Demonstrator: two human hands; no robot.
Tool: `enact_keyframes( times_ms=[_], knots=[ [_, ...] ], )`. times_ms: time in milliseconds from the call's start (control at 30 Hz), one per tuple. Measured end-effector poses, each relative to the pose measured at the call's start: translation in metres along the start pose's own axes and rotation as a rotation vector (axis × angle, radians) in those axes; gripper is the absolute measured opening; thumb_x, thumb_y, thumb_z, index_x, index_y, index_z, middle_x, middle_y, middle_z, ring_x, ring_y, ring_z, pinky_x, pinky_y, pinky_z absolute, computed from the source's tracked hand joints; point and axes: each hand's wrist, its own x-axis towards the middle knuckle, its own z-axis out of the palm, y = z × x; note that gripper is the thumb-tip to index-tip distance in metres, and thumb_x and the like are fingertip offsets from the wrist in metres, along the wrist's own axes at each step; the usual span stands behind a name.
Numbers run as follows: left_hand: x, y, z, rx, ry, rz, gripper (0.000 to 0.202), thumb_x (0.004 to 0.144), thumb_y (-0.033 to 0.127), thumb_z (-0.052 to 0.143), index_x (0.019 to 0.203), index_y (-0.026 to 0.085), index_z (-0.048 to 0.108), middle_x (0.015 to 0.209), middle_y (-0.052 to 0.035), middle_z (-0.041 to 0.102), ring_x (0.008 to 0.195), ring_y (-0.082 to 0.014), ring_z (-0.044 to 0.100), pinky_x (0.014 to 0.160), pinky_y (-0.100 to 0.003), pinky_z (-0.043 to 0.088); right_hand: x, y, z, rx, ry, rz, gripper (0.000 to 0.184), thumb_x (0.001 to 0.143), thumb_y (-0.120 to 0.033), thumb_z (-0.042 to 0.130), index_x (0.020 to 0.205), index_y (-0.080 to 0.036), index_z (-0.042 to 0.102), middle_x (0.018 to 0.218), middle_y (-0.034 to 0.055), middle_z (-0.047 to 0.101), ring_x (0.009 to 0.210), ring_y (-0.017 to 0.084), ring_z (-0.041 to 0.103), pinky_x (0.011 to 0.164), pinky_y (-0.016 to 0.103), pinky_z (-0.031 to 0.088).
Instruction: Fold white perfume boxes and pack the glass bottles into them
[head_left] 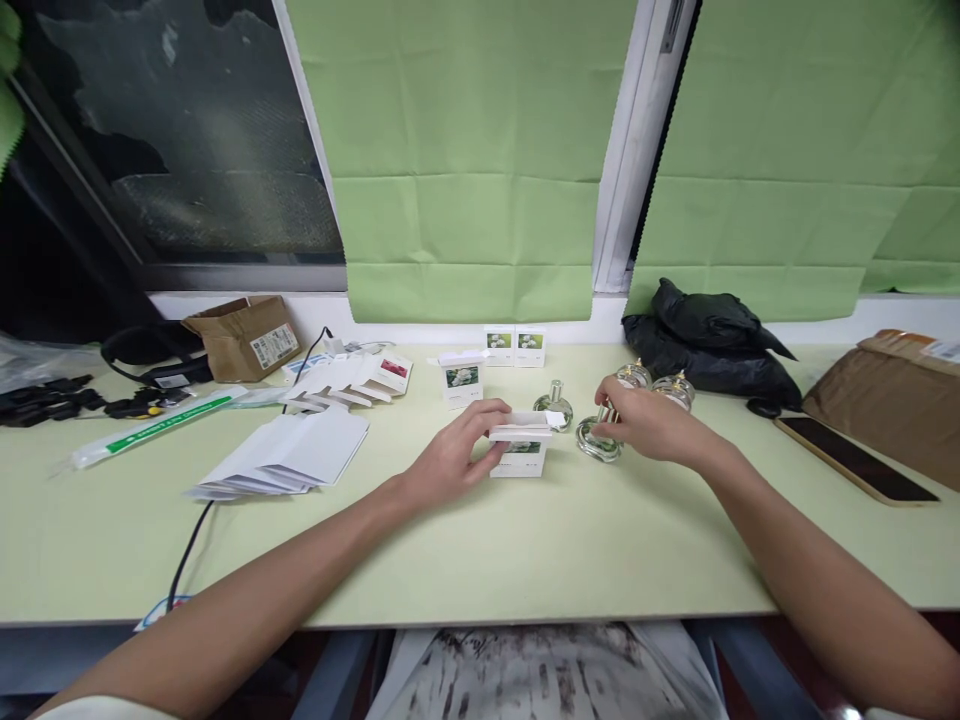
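My left hand (459, 455) is closed round the left side of a small white box (517, 463) with a flower picture, which stands on the table with its top flaps up. Over to the right, my right hand (637, 420) has its fingers closed on the neck of a round glass perfume bottle (598, 442). Between the hands, farther back, stands another perfume bottle (553, 408) with its spray top bare. More bottles with gold-and-clear caps (675, 390) are partly hidden behind my right hand. An open-topped flower box (461, 382) stands behind my left hand.
Two closed boxes (515, 346) stand by the wall. Flattened white boxes (289, 455) lie on the left, near a brown carton (244, 340) and a black cable (187, 555). A black plastic bag (705, 345), a phone (855, 460) and a brown package (892, 405) lie on the right.
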Motion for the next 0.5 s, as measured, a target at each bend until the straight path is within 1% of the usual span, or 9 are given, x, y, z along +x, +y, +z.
enact_keyframes(
  times_ms=[100,200,233,300,333,400,467,500],
  knots=[
    [-0.004,-0.004,0.000,0.079,-0.020,0.074,0.035,0.102,0.012,0.056,0.134,0.026,0.056,0.141,-0.0156,0.060,0.127,-0.0250,0.064,0.101,-0.043,0.059,-0.002,0.000,-0.007,0.083,0.017,-0.058,0.026,0.094,-0.043,0.065,0.109,-0.023,0.061,0.088,0.0061,0.076,0.078,0.026,0.070,0.064,0.033,0.046],
    [-0.012,-0.008,0.000,0.180,-0.020,0.133,0.038,0.101,0.011,0.056,0.134,0.029,0.060,0.141,-0.0134,0.061,0.127,-0.0253,0.065,0.097,-0.040,0.061,-0.005,-0.005,-0.016,0.228,0.059,-0.103,0.028,0.097,-0.049,0.063,0.110,-0.024,0.064,0.088,0.0051,0.077,0.077,0.025,0.072,0.063,0.033,0.049],
    [-0.014,-0.009,0.000,0.206,-0.031,0.146,0.038,0.101,0.012,0.056,0.134,0.030,0.062,0.141,-0.0122,0.061,0.128,-0.0255,0.065,0.098,-0.040,0.061,-0.006,-0.007,-0.019,0.288,0.093,-0.117,0.029,0.098,-0.052,0.063,0.111,-0.025,0.065,0.087,0.0045,0.078,0.076,0.025,0.072,0.062,0.033,0.050],
    [-0.017,-0.008,0.000,0.220,-0.071,0.141,0.036,0.102,0.014,0.057,0.132,0.032,0.066,0.139,-0.0101,0.063,0.130,-0.0260,0.064,0.100,-0.041,0.059,-0.009,-0.014,-0.024,0.418,0.205,-0.169,0.033,0.098,-0.055,0.064,0.113,-0.026,0.066,0.088,0.0038,0.077,0.076,0.024,0.073,0.065,0.033,0.054],
    [-0.017,-0.007,0.000,0.198,-0.092,0.115,0.032,0.102,0.017,0.058,0.129,0.032,0.068,0.137,-0.0091,0.065,0.130,-0.0261,0.064,0.102,-0.041,0.059,-0.010,-0.017,-0.026,0.485,0.273,-0.211,0.034,0.098,-0.055,0.066,0.114,-0.025,0.067,0.091,0.0039,0.077,0.078,0.023,0.073,0.068,0.034,0.056],
    [-0.015,-0.004,0.002,0.125,-0.110,0.015,0.025,0.102,0.025,0.062,0.125,0.032,0.070,0.133,-0.0076,0.068,0.126,-0.0261,0.067,0.102,-0.040,0.059,-0.012,-0.022,-0.027,0.613,0.403,-0.307,0.034,0.097,-0.054,0.069,0.114,-0.025,0.067,0.099,0.0049,0.076,0.084,0.022,0.073,0.076,0.035,0.059],
    [-0.013,-0.001,0.003,0.068,-0.094,-0.103,0.025,0.101,0.034,0.065,0.126,0.031,0.068,0.127,-0.0065,0.071,0.117,-0.0253,0.071,0.098,-0.037,0.061,-0.015,-0.027,-0.026,0.727,0.477,-0.398,0.033,0.096,-0.052,0.072,0.114,-0.024,0.067,0.106,0.0061,0.074,0.087,0.022,0.072,0.079,0.035,0.061],
    [-0.012,0.000,0.004,0.058,-0.083,-0.157,0.029,0.101,0.036,0.066,0.129,0.031,0.066,0.125,-0.0060,0.072,0.113,-0.0246,0.073,0.094,-0.036,0.062,-0.016,-0.029,-0.024,0.775,0.486,-0.436,0.033,0.095,-0.050,0.074,0.114,-0.024,0.067,0.108,0.0065,0.073,0.088,0.021,0.071,0.079,0.035,0.061]
  ],
)
